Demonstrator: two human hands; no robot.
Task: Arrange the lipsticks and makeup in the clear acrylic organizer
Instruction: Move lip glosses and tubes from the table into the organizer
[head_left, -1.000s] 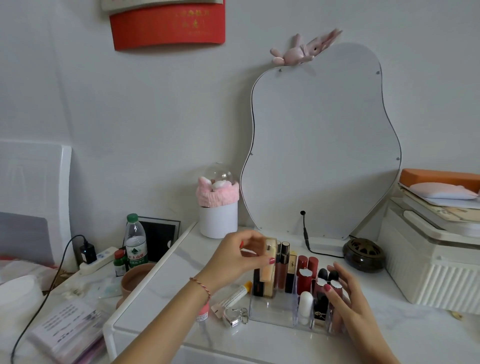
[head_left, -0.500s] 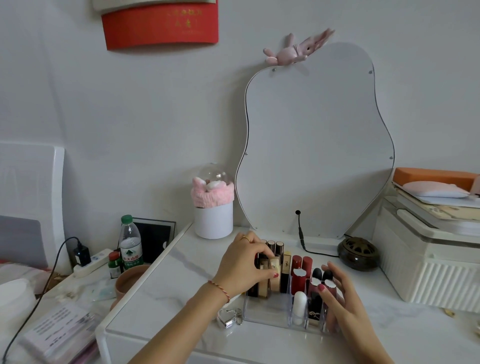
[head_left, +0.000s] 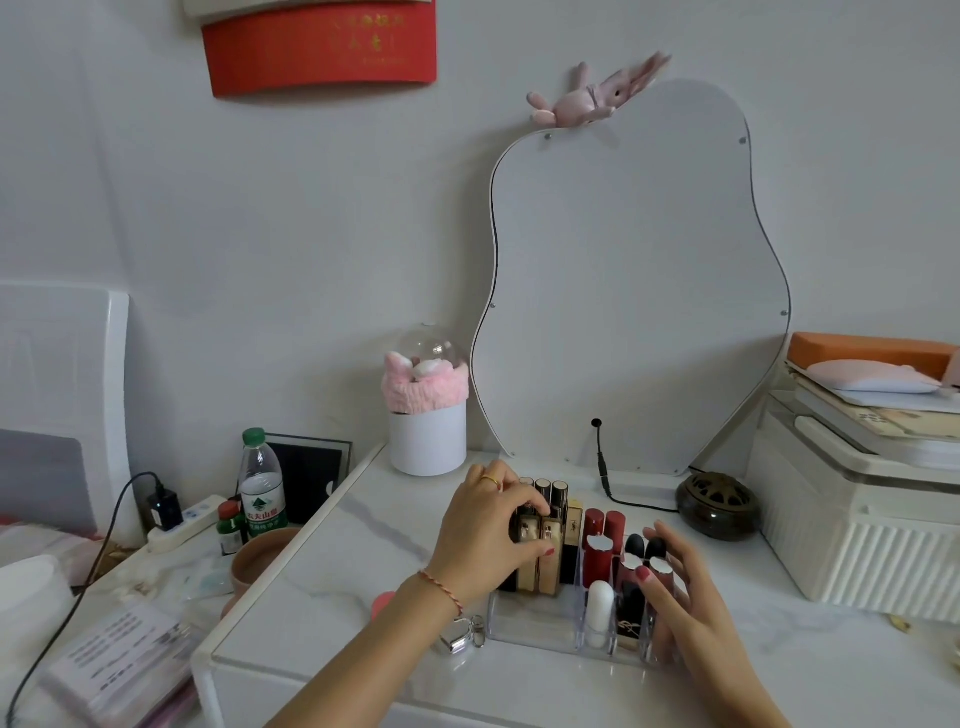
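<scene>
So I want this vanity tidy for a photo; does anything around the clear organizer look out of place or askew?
Mostly neat: the tubes stand upright in the clear acrylic organizer. Left outside it are a silver heart-shaped clip touching its front left corner and a small pink-red round item at the white marble tabletop edge, partly hidden by the forearm.

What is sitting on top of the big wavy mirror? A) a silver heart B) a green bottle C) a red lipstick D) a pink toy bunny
D: a pink toy bunny lies stretched across the top edge of the wavy mirror that leans on the wall.
</scene>
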